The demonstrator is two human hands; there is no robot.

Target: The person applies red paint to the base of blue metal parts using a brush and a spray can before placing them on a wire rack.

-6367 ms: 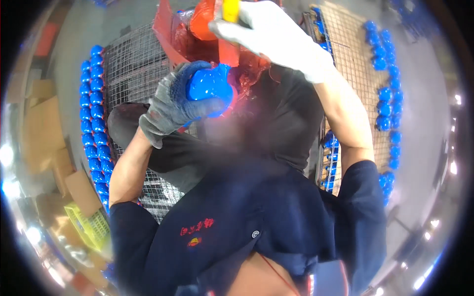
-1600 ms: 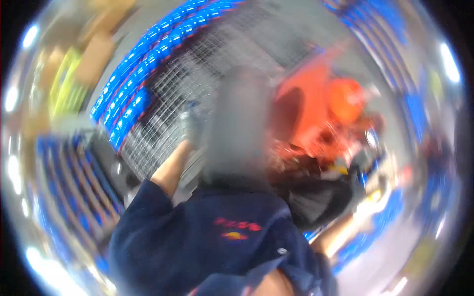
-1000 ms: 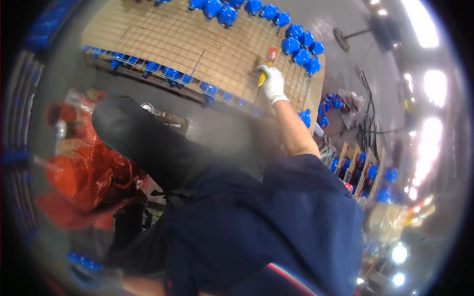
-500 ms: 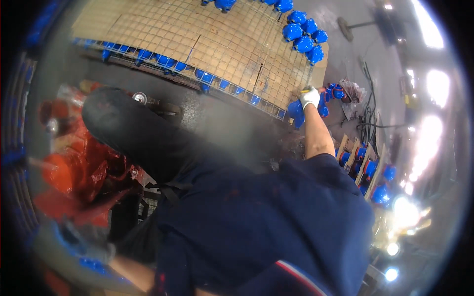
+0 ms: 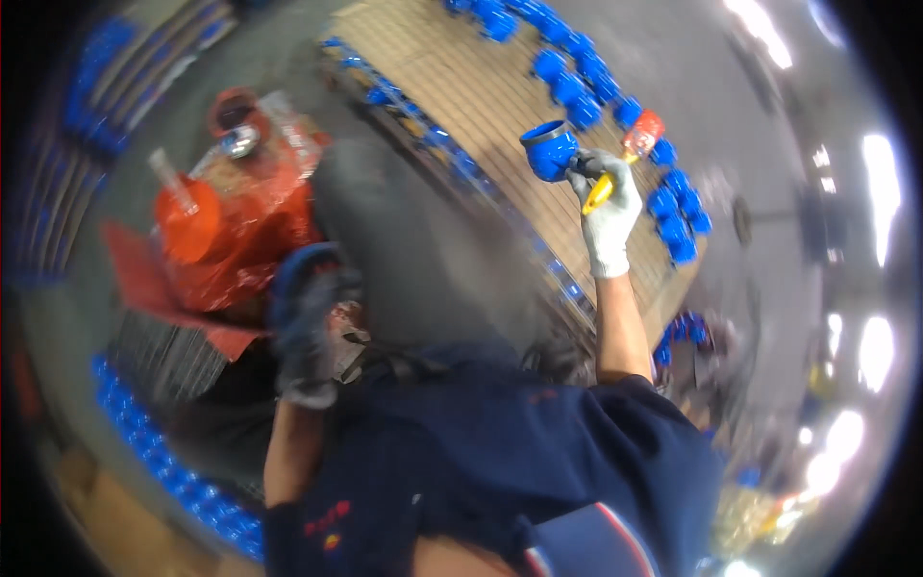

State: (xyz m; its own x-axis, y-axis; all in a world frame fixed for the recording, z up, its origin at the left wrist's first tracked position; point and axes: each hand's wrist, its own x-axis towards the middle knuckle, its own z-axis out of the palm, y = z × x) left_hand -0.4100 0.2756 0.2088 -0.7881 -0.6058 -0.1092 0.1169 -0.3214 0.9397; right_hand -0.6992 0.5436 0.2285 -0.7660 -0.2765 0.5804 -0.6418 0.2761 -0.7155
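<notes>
My right hand (image 5: 612,207), in a whitish glove, is raised over the board-topped rack (image 5: 433,72). It is closed round a paintbrush (image 5: 598,195) with a yellow handle and red-coated bristles. A rounded blue pipe fitting (image 5: 551,154) with a dark open rim is gripped at its fingertips too. My left hand (image 5: 312,337), in a dark glove, is smeared by motion beside the red plastic sheeting (image 5: 260,260). Blue shows round its far end; whether that is a part or paint on the glove, I cannot tell.
Several blue fittings (image 5: 567,87) line the rack's far right edge, with more below its near side. An orange-red tub (image 5: 187,226) stands on the sheeting. A row of blue parts (image 5: 173,462) lies at lower left. Stacked racks (image 5: 144,67) stand upper left.
My right hand has come up from the rack's near corner, now with a blue fitting beside the brush. My left hand has moved from the lower left toward my body. The view has turned.
</notes>
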